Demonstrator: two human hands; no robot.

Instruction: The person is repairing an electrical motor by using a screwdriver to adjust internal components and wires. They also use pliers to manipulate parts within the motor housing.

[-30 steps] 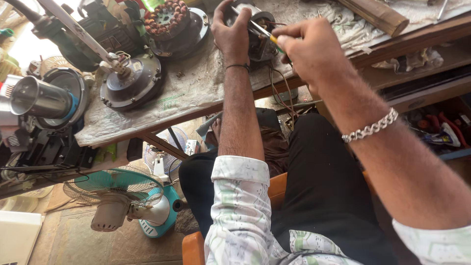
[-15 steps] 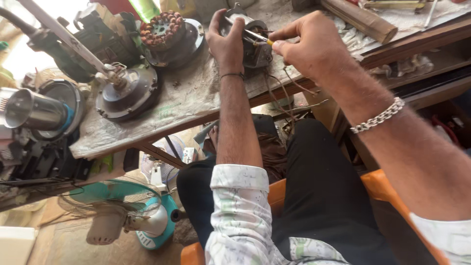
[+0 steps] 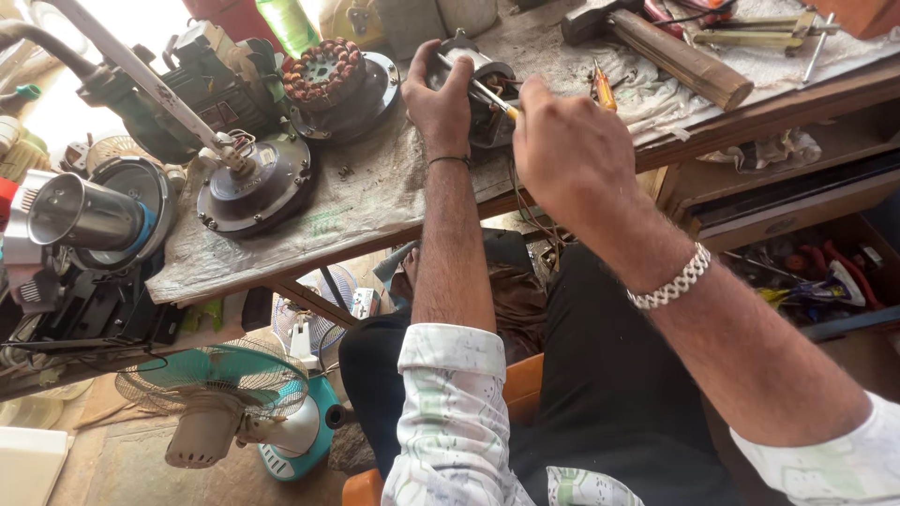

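Head view, looking down over the bench. My left hand (image 3: 439, 98), upper centre of the frame, is curled over the small round grey metal motor housing (image 3: 483, 94), fingers wrapped on its near rim and steadying it on the worn grey cloth-covered wooden workbench (image 3: 375, 201). My right hand (image 3: 572, 150), just right of centre, is pinched shut around the yellow handle of a thin steel-shafted screwdriver (image 3: 494, 99), whose shaft runs up and left toward the housing; the tip is hidden behind my left thumb, so I cannot tell what it bears on. Thin wires (image 3: 525, 201) hang from the housing over the table edge toward my lap. Left of the housing stands a copper-wound stator on a dark round plate (image 3: 330, 80); further left lies a dark domed round motor cover with a stub shaft (image 3: 253, 183). A large wooden-handled hammer (image 3: 670, 52) lies at upper right, and a second orange-handled screwdriver (image 3: 603, 89) rests near it. A teal pedestal fan (image 3: 225, 403) stands on the floor at lower left. Risk, as I judge it: the tip sits close to my left fingers, so a slip under pressure could jab them, and the dangling wires could snag and tug the housing.
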